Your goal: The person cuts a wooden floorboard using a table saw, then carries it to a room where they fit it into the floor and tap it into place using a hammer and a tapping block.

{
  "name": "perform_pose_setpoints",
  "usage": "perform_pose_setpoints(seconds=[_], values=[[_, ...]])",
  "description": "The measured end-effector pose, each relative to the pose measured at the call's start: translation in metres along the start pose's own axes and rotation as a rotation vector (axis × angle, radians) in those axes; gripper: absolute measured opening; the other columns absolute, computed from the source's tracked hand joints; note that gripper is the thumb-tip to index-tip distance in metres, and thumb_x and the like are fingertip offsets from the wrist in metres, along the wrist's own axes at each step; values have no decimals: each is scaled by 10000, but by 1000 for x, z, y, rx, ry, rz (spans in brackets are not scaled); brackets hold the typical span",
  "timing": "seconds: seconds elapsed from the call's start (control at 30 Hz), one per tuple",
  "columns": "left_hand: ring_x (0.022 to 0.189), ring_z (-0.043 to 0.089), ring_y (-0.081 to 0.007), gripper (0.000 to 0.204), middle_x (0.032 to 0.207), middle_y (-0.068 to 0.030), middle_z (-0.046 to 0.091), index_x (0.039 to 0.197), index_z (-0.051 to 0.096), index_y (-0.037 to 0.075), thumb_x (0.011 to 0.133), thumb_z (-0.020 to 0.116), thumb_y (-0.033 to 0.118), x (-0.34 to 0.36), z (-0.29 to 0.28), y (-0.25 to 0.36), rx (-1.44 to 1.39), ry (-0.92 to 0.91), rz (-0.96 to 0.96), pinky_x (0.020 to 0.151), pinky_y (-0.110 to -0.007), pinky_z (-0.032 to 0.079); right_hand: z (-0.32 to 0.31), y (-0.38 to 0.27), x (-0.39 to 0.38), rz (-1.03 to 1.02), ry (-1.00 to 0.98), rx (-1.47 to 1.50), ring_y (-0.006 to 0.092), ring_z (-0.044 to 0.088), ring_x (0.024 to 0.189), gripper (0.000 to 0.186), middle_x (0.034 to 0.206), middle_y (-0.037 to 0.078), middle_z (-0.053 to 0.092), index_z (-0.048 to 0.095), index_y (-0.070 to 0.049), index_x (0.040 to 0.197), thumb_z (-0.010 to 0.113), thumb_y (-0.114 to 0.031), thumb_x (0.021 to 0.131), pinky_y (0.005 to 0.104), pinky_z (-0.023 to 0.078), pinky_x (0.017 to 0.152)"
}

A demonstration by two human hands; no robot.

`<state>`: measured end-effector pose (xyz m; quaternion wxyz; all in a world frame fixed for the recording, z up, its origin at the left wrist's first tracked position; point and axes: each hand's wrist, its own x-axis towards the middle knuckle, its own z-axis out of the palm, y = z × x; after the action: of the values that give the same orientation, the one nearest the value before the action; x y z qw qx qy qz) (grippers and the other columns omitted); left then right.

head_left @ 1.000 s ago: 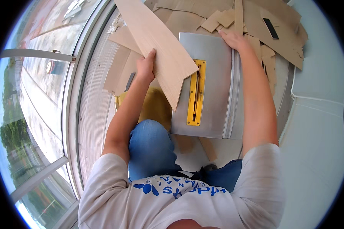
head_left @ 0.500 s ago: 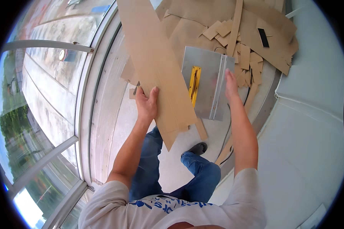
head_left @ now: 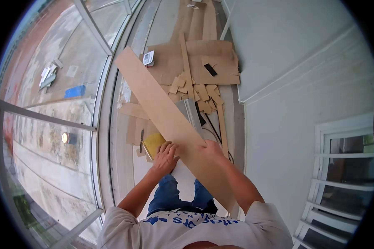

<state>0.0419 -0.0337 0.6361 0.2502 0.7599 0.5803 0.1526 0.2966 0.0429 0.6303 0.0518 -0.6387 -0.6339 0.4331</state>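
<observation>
A long light-brown wooden plank (head_left: 162, 106) runs slantwise in front of me, from the upper left to below my right forearm. My right hand (head_left: 212, 150) is closed round its right edge, thumb on the upper face. My left hand (head_left: 165, 157) is at the opposite edge, its bent fingers against the plank; its thumb side is partly hidden. Close to those fingers, a yellow boxy thing (head_left: 153, 144) shows beside the plank. The grey metal saw table (head_left: 190, 111) lies beyond the plank, which covers most of it.
Several small wood offcuts (head_left: 201, 92) are heaped past the saw table. A cardboard sheet (head_left: 220, 52) bears a black flat piece (head_left: 210, 69). One narrow strip (head_left: 185, 58) crosses the heap. Glass panels in white frames (head_left: 96, 128) stand left, a pale wall (head_left: 286, 83) right.
My right hand has come from the saw table to the plank's right edge. The plank has turned, its far end swinging left, its near end now under my right forearm. My view has shifted.
</observation>
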Motion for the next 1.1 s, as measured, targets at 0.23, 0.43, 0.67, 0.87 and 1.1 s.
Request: perform_pose_setpoints(seconds=[0.23,0.43,0.67,0.87,1.1], values=[[1504,259,-467,1047,1612,-275,297,1511,483,213,582,929,397,-7,-46,63,371,-311,900,1190,-622,243,-5,29,-271,300,31,97,388,690,979,578,989,200,732,727,-43,1058,703,-579,845,456,533,839],[1453,250,-572,1103,1555,-410,235,1550,422,223,602,897,525,-69,-18,210,554,-593,1465,1165,-675,227,33,59,-457,397,280,22,398,678,977,625,962,174,732,732,-64,1041,672,-654,846,503,538,840],[1403,334,-520,1110,1499,-366,331,1564,381,248,599,886,461,-186,116,299,472,-704,1902,1119,-603,278,189,121,-632,666,1096,455,368,663,1060,399,1141,150,701,685,-69,1120,697,-415,923,480,534,895],[1437,298,-490,1088,1527,-344,288,1619,255,209,715,831,389,-292,209,353,618,-1048,1999,1149,-568,236,299,93,-864,1010,1759,490,342,651,1109,308,1278,159,627,645,-46,1173,754,-168,912,389,548,915],[1456,298,-460,1220,1534,-314,285,1646,133,156,710,877,400,-402,255,474,987,-1146,1587,1175,-534,238,272,28,-1117,387,2288,-135,374,465,1408,741,1549,199,435,468,-34,1467,840,-210,851,476,376,1160]])
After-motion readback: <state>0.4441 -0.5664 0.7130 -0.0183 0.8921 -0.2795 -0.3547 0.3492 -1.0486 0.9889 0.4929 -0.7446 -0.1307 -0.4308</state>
